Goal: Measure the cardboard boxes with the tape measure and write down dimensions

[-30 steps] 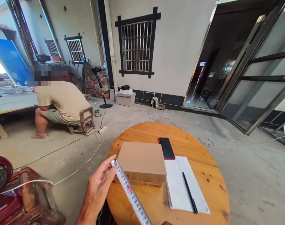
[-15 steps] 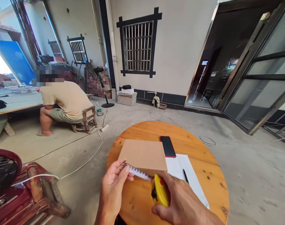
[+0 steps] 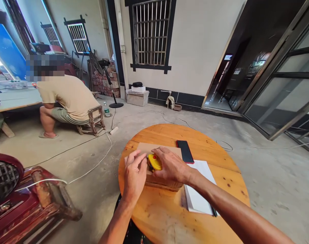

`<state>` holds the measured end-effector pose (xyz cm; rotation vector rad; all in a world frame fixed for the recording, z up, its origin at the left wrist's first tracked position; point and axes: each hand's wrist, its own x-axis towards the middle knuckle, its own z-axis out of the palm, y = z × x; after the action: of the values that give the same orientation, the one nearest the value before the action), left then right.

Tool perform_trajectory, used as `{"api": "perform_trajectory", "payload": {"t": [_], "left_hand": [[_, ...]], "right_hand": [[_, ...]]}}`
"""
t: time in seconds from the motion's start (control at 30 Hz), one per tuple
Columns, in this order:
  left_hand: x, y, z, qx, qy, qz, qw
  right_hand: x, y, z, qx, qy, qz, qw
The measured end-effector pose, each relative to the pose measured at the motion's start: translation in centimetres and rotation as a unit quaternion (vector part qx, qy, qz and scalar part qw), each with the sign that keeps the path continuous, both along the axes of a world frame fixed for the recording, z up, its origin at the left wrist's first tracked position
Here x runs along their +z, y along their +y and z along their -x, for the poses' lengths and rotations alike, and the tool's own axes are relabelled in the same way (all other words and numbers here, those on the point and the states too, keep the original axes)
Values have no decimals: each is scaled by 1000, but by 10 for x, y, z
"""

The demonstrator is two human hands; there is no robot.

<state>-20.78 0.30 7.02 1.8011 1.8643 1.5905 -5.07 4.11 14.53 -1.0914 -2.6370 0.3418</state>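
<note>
A yellow tape measure (image 3: pixel 155 162) is in my right hand (image 3: pixel 171 164), the fingers wrapped round its case. My left hand (image 3: pixel 135 171) is just left of the case, its thumb and fingertips pinched at the tape's end; little of the blade shows between the hands. Both hands are over a brown cardboard box (image 3: pixel 161 184) on a round wooden table (image 3: pixel 167 217), and they cover much of its top. Right of the box lie white paper sheets (image 3: pixel 201 193) under my right forearm, with a dark pen (image 3: pixel 214 211) at their lower edge.
A red-edged black phone (image 3: pixel 185 151) lies behind the paper. At left, a red fan (image 3: pixel 7 189) sits on a wooden stool (image 3: pixel 60 200). A person (image 3: pixel 68 98) sits at another table (image 3: pixel 19 101). Cables (image 3: pixel 93 166) cross the concrete floor. A glass door (image 3: pixel 284 91) stands open.
My hands have moved up and forward over the box and come closer together. The stretch of tape between them is much shorter. The view has tilted down slightly.
</note>
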Motion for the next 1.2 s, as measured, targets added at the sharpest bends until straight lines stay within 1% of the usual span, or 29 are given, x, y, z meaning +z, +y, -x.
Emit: {"api": "perform_trajectory", "payload": {"t": [0.1, 0.2, 0.3, 0.37, 0.43, 0.47, 0.5, 0.53, 0.57, 0.6, 0.63, 0.7, 0.77, 0.83, 0.9, 0.97, 1.0, 1.07, 1.1, 1.13, 1.17, 1.2], "left_hand": [[-3, -4, 2, -8, 72, 14, 997], [-7, -9, 4, -4, 99, -9, 995], [-13, -19, 8, -9, 109, -45, 993], [-16, -32, 9, 0, 111, -66, 992], [-18, -50, 6, 25, 102, -92, 990], [-18, -60, 2, 34, 91, -112, 989], [-17, -70, -3, 31, 85, -128, 988], [-16, -79, -11, 13, 84, -138, 987], [-13, -87, -21, -22, 89, -148, 985], [-11, -93, -33, -70, 100, -151, 981], [-8, -97, -48, -130, 117, -143, 974], [-4, -98, -80, -236, 153, -112, 953], [-4, -90, -112, -306, 196, -61, 930], [-9, -79, -138, -350, 245, 6, 904], [-20, -68, -153, -365, 283, 75, 884], [-33, -61, -158, -365, 306, 129, 870], [-40, -60, -158, -364, 311, 145, 866], [-51, -58, -154, -362, 314, 154, 864], [-55, -58, -152, -361, 313, 151, 865], [-58, -58, -150, -361, 313, 148, 866], [-60, -57, -149, -361, 316, 145, 865], [-61, -56, -149, -363, 321, 143, 863]], "right_hand": [[-1, 12, 2, 13, -17, -7, 1000], [1, 21, 0, 40, -33, 4, 999], [7, 22, -18, 47, 21, -2, 999], [7, 16, -44, 7, 82, -17, 996], [-1, 4, -80, -72, 104, -14, 992], [-9, -3, -101, -116, 86, -3, 990], [-19, -11, -123, -154, 36, 3, 987], [-32, -19, -143, -186, -26, -3, 982], [-45, -27, -162, -200, -54, -3, 978], [-59, -35, -178, -206, -71, -3, 976], [-72, -43, -190, -204, -88, -3, 975], [-92, -56, -205, -190, -111, -8, 975], [-104, -65, -209, -148, -149, -35, 977], [-110, -69, -209, -96, -188, -71, 975], [-112, -69, -209, -54, -208, -96, 972], [-113, -66, -213, -29, -204, -101, 973], [-113, -64, -217, -15, -202, -105, 974], [-111, -61, -224, 8, -189, -120, 975], [-110, -61, -228, 2, -169, -131, 977], [-107, -61, -231, -19, -134, -142, 980], [-104, -62, -233, -57, -82, -150, 984], [-100, -64, -233, -110, -16, -152, 982]]}}
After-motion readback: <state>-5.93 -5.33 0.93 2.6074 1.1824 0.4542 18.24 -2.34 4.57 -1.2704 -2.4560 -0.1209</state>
